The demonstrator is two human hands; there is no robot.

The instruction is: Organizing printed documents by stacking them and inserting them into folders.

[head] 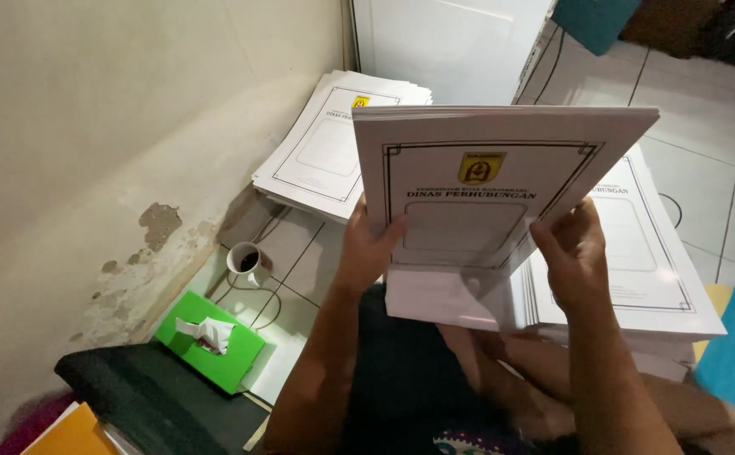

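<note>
I hold a thick stack of white printed folders (485,181) upright in front of me, its front cover showing a yellow emblem and a black frame. My left hand (367,244) grips the stack's lower left side, thumb on the cover. My right hand (574,253) grips the lower right side, fingers bending the front sheets. Behind my right hand lies another pile of the same white folders (654,270) on the floor. A third pile (321,152) lies further off by the wall on the left.
A white cup of dark drink (245,259) stands on the tiled floor near the wall. A green tissue box (211,341) sits beside a black bag (131,392). A white cabinet (452,42) stands at the back, a teal cushion (734,345) at right.
</note>
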